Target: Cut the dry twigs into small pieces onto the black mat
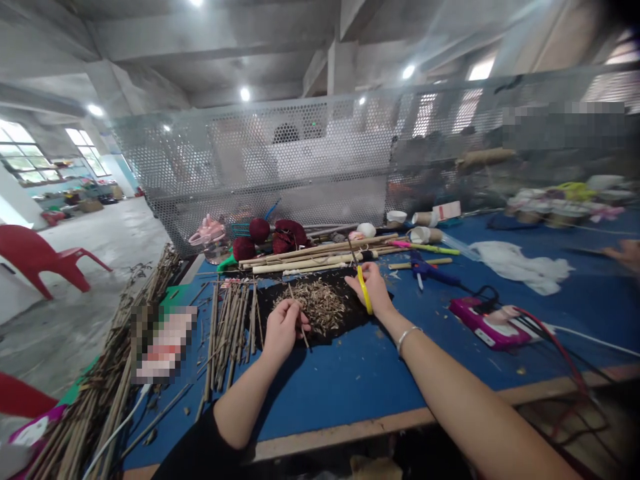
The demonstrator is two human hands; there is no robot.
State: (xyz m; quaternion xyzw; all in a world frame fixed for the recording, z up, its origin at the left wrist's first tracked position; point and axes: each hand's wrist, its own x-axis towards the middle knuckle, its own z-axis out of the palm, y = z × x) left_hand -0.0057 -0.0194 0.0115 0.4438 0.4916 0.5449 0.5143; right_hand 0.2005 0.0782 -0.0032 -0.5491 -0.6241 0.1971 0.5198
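My left hand (285, 325) is closed around a thin brown stick (307, 339), over the near left edge of a black sheet. On that sheet lies a heap of short, dry brown pieces (323, 303). At the heap's right side, my right hand (371, 288) grips yellow-handled scissors (363, 289), whose blades point up and away. Left of the black sheet, cut sticks (227, 333) lie side by side on the blue table (345, 393).
Long dry stalks (107, 353) line the table's left side. Bamboo rods (310, 259) and dark red balls (259, 230) lie behind the heap. To the right are a blue glue gun (433, 272), a purple power strip (490, 325) with cables, and another person's hand (625, 255).
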